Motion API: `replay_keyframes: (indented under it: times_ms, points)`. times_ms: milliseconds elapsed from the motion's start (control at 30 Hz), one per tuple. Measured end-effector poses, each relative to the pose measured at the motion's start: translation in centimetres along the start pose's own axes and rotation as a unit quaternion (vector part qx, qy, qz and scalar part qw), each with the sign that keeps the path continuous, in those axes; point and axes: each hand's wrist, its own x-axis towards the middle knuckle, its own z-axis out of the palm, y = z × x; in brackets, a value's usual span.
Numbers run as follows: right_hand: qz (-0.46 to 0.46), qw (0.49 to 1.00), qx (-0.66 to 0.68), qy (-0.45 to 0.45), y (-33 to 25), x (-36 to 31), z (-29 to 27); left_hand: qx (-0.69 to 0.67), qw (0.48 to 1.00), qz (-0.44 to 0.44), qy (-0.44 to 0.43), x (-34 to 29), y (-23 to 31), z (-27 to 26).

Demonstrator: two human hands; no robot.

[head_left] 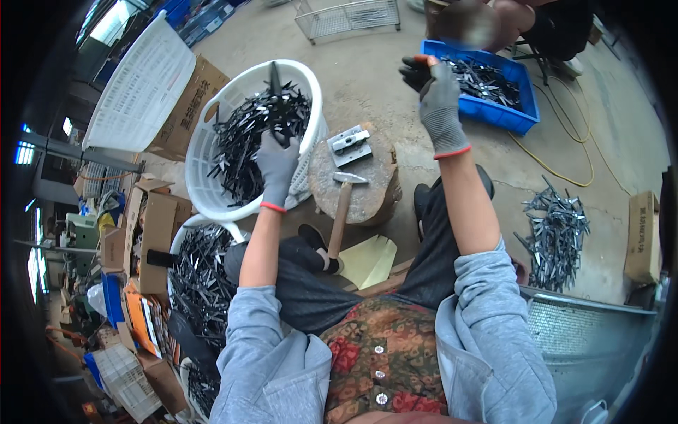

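My left hand (277,166), in a grey glove with a red cuff, is closed around the lower end of a dark pointed blade (275,81). Its tip points away from me, above a white plastic basket (316,85) heaped with dark metal blades (244,152). My right hand (436,92), gloved alike, is raised with its fingers apart and holds nothing; it is nearest a blue tray (524,121) of dark metal pieces. Between my arms stands a wood stump (325,173). It carries a small metal block fixture (351,145) and the head of a hammer (344,205), whose handle reaches toward me.
Another basket of blades (201,272) stands by my left leg. A pile of blades (556,233) lies on the floor at right, beside a cardboard box (643,237). A yellow cable (558,169) crosses the floor. At the top right another person (558,25) sits near the tray.
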Motion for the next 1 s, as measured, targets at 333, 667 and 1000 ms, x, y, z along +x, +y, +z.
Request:
replay_keyframes:
  times_ms: [333,667,1000]
  points:
    - [0.077,0.989,0.123,0.012,3.3,-0.8,2.3,0.035,0.994,0.081,-0.062,-3.8,-3.9,2.3]
    - [0.056,0.996,0.065,0.02,2.6,0.1,-0.3,-0.05,0.957,0.114,-0.261,-6.8,-5.4,5.1]
    - [0.058,0.995,0.077,0.003,4.2,0.0,0.7,0.027,0.95,0.08,-0.3,-6.9,-9.3,6.5]
